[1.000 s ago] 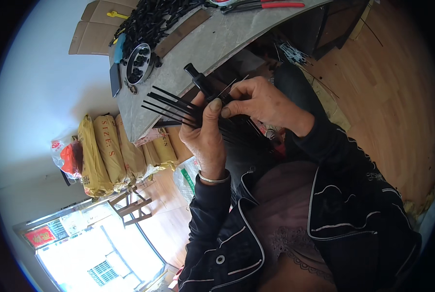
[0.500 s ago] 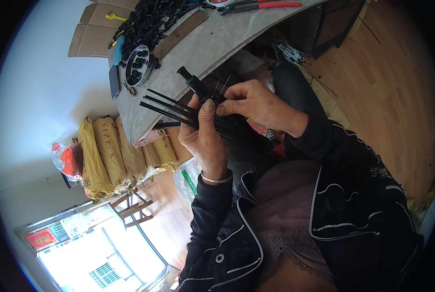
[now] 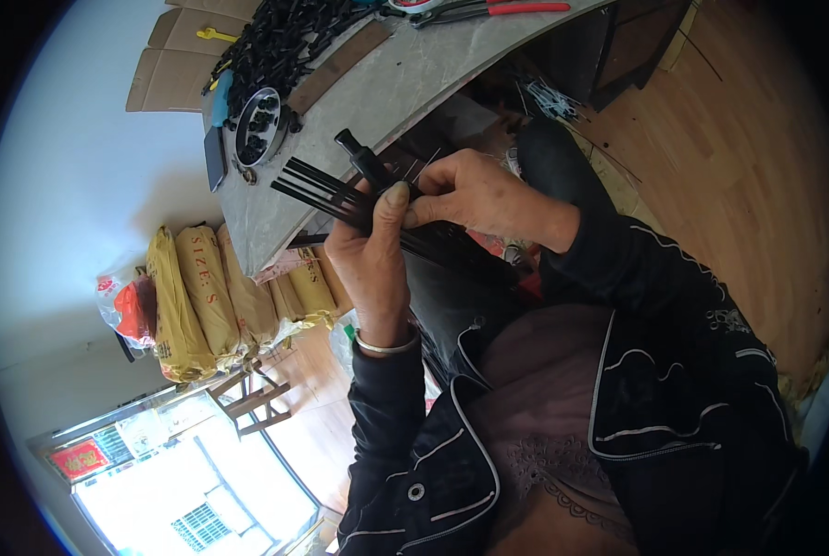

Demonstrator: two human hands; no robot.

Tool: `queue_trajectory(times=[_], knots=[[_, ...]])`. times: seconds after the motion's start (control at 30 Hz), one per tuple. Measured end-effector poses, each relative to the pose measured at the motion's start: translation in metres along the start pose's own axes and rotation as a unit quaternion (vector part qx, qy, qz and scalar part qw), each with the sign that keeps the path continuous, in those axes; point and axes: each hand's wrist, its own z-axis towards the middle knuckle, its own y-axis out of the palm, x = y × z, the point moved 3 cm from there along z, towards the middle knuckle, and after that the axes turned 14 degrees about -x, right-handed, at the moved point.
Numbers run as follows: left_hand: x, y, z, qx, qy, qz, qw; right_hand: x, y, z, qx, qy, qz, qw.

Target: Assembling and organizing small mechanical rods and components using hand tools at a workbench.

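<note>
The left hand [image 3: 373, 255] is gripping a fanned bundle of thin black rods [image 3: 326, 190], thumb pressing across them, while the right hand [image 3: 474, 195] is pinching at the black cylindrical cap [image 3: 363, 157] just above that thumb. Since a second ago the bundle has been rising slightly and the cap is sitting closer against the rods. Beyond the hands, on the desk [image 3: 405, 79], a round tin of black parts [image 3: 259, 125] is resting.
</note>
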Motion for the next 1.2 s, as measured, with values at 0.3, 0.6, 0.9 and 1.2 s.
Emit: queue_trajectory(times=[0.3,0.6,0.9,1.2], knots=[[-0.003,-0.001,-0.003,-0.019,0.038,-0.008,0.999,0.015,0.001,0.005,-0.099,0.076,0.171,0.977],[-0.012,-0.006,0.001,-0.015,-0.009,-0.180,0.984,0.007,0.009,0.005,0.018,-0.001,0.022,1.000],[-0.009,-0.001,-0.003,-0.048,0.022,-0.131,0.990,0.013,0.005,0.001,-0.075,0.081,0.210,0.971],[0.010,-0.008,0.002,-0.074,0.000,0.030,0.997,0.007,0.009,0.001,0.023,-0.002,0.043,0.999]])
